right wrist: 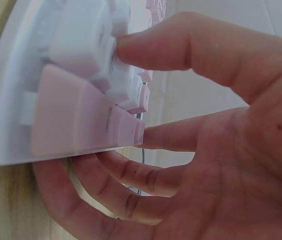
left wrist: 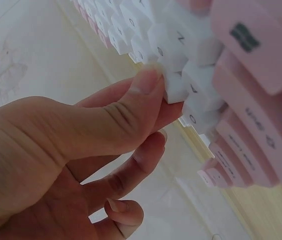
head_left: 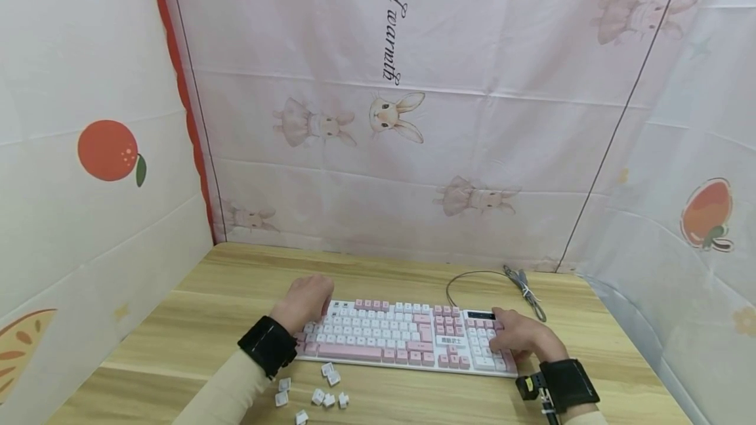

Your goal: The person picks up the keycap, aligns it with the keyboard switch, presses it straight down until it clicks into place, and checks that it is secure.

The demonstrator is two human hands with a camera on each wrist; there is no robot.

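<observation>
"Pale printed cloth (head_left: 472,149) formed the backdrop behind a wood-grain tabletop (head_left: 195,320). Where did the keyboard (head_left: 407,335) lie?"

"Lengthwise across the tabletop, between the two hands; its cable (head_left: 525,290) lay bundled behind the right end."

"How were the hands disposed?"

"At the keyboard's left end, the left hand (head_left: 302,300) had thumb and forefinger narrowed in a pinch on a white keycap (left wrist: 174,89). The right hand (head_left: 522,333) gripped the opposite end, thumb over the number pad (head_left: 481,354), fingers curled beneath the edge. Whether the pinched cap sat fully on its switch could not be told."

"What did sound technique appear to require?"

"Probably a square pinch on opposite sides, with force along the key's axis and no twist, since a tilted cap could bind. A firm right-hand grip presumably mattered equally, for the board could slide."

"Which container held the loose keycaps (head_left: 318,397)?"

"None that the views showed: several white ones lay directly on the tabletop, before the keyboard's near-left edge, some touching, others apart."
</observation>
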